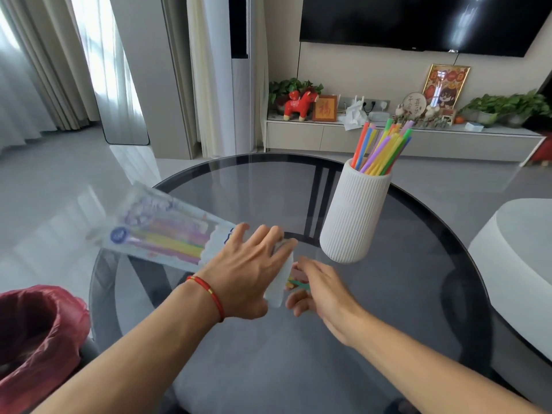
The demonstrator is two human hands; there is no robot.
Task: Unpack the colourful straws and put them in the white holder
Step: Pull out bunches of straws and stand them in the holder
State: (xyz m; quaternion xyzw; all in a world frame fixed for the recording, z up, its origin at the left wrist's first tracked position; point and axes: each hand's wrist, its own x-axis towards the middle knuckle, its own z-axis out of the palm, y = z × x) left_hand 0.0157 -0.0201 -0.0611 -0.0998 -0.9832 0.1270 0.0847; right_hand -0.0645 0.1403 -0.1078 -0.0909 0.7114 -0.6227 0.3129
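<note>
Both hands grip the straw packet (holder beside)

One white holder, one straw packet, two hands, one round glass table.

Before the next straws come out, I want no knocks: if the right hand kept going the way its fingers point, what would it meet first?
The straw ends poking from the plastic packet that the left hand holds; the right hand already seems to reach them.
</note>
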